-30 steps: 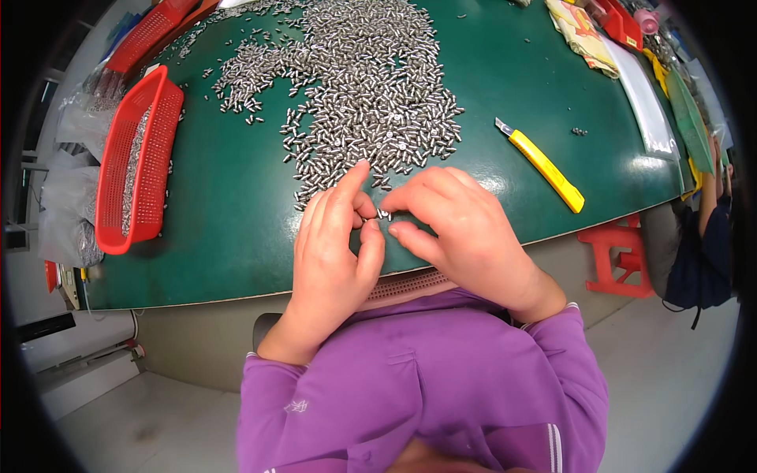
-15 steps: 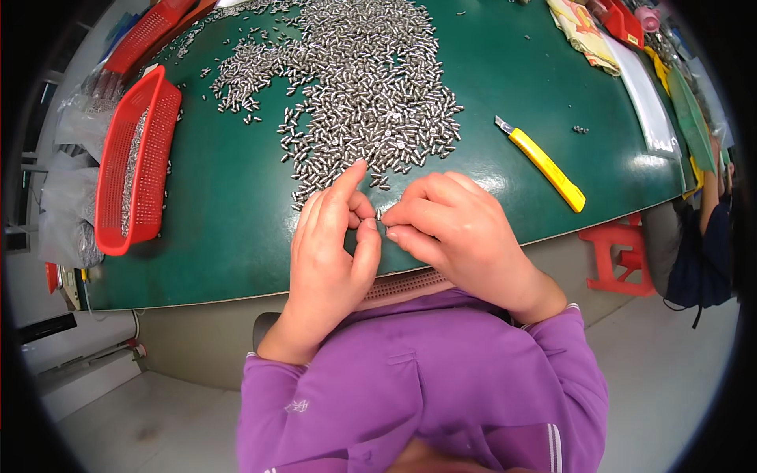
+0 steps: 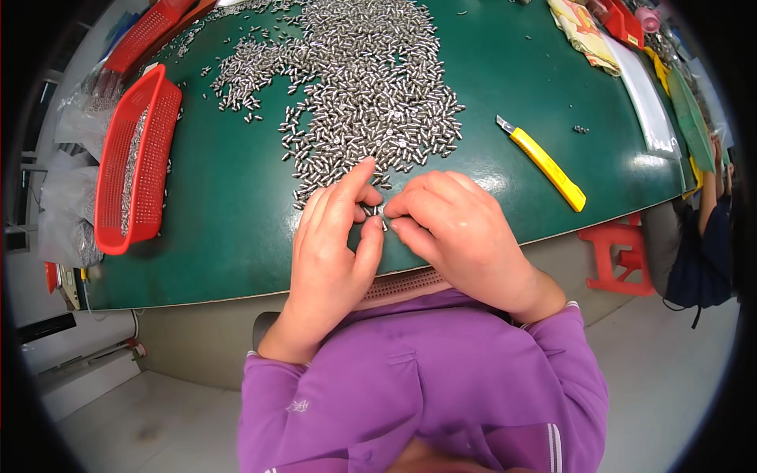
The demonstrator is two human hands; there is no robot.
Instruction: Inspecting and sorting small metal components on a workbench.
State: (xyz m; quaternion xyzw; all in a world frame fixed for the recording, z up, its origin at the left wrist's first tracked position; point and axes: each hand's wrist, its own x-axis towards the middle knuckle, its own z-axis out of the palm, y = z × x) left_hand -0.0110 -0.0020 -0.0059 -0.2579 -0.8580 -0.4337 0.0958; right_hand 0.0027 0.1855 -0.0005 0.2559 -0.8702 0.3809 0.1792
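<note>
My left hand (image 3: pixel 325 240) is closed near the table's front edge, thumb and curled fingers around a few small silvery pointed metal pins (image 3: pixel 371 211). Its index finger points up toward the pile. My right hand (image 3: pixel 461 225) meets it from the right, fingertips bent in close to the thumb, right beside the pins. What lies between the right fingertips is too small and covered to make out. Just beyond both hands spreads a large pile of the same metal pins (image 3: pixel 371 94) on the green tabletop (image 3: pixel 229 236).
A yellow box cutter (image 3: pixel 548 169), blade out, lies right of my hands. At the left stands a red perforated basket (image 3: pixel 158 142) with pins inside, beside clear plastic bags (image 3: pixel 67 201). Under the right edge is a red stool (image 3: pixel 619 256); another person's arm (image 3: pixel 710 189) shows at far right.
My right fingertips have drawn slightly away from the left ones. More of the pins at my left fingertips now shows.
</note>
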